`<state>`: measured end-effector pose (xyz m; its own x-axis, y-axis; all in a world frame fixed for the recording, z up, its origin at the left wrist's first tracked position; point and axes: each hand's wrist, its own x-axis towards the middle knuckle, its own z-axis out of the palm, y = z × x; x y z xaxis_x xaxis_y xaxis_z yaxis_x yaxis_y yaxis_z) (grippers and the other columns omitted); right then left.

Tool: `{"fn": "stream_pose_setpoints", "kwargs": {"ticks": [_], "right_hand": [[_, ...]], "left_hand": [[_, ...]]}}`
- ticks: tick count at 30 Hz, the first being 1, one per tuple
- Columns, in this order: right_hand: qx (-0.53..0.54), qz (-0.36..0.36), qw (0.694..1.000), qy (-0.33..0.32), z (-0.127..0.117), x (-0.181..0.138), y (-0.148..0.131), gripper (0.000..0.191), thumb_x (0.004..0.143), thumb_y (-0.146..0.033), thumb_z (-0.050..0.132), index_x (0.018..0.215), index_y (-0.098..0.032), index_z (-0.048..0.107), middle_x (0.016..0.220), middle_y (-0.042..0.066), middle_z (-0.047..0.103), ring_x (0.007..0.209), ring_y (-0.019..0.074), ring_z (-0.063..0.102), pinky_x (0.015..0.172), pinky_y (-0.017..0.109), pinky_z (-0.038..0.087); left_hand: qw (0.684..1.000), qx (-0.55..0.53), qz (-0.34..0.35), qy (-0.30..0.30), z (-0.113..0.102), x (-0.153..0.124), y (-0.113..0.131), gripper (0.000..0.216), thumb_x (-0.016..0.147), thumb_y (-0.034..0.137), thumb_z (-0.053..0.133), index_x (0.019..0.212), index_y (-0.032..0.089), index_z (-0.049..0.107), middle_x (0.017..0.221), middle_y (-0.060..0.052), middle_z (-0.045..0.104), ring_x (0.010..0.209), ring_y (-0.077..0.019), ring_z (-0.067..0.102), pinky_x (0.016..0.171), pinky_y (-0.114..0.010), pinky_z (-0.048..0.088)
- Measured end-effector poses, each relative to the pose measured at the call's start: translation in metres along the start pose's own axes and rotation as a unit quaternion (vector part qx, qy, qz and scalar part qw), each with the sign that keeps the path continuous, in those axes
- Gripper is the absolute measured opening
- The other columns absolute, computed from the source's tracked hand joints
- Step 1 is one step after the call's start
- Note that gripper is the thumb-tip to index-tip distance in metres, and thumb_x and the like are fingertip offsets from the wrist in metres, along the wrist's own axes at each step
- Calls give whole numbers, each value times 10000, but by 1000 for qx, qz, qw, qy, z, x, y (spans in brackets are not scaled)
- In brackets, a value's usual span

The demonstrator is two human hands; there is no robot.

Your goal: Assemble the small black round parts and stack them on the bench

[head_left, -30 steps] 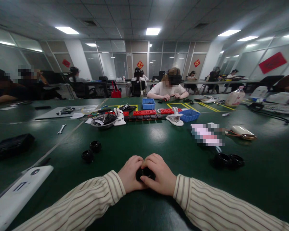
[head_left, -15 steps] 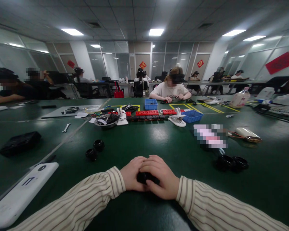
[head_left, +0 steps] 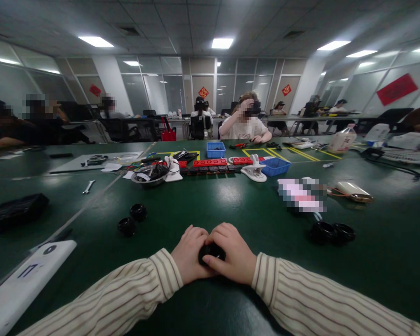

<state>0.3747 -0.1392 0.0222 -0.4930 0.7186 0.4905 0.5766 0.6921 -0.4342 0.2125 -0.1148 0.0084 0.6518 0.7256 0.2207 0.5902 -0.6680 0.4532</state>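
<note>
Head view: Your hands come together at the near middle of the desk, closed around a black part. Your left hand cups its left side, while your right hand curls over it, thumb across the front and fingertips meeting the left hand at the top. Your fingers cover much of the part, and you cannot tell from here whether it touches the desk. Striped sleeves reach down to both your wrists.

Ahead of your left hand, a black ring sits just beside a second ring. Off to your right, a third ring and a fourth ring lie side by side, below a blurred pink item and a gold case with an orange cord.

At your far left, a white slab with dark markings slants along the desk, a black case beyond it and a wrench farther off. Across the middle, a bowl of cables stands beside a white clip, near a red strip; to the right, another clip neighbors a blue bin. Opposite you, a person in a pale shirt holds one hand up to a dark headset.
</note>
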Motion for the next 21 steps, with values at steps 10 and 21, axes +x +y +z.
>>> {"fn": "stream_pose_setpoints", "kwargs": {"ticks": [10,21], "right_hand": [[69,-154,985,-23,-6,0,-7,201,631,-121,411,746,-206,552,809,26,631,867,189,503,829,379,376],[40,-40,997,46,-4,-2,-2,414,795,-551,397,884,-161,500,841,79,537,795,209,467,750,389,380]], "left_hand": [[985,-76,134,-78,-1,12,-25,319,504,250,741,798,216,621,977,-14,521,973,-238,477,910,-347,367],[996,-74,38,-40,-1,3,-17,791,438,527,767,1085,183,469,1096,-85,453,1033,-296,428,921,-467,356]]}}
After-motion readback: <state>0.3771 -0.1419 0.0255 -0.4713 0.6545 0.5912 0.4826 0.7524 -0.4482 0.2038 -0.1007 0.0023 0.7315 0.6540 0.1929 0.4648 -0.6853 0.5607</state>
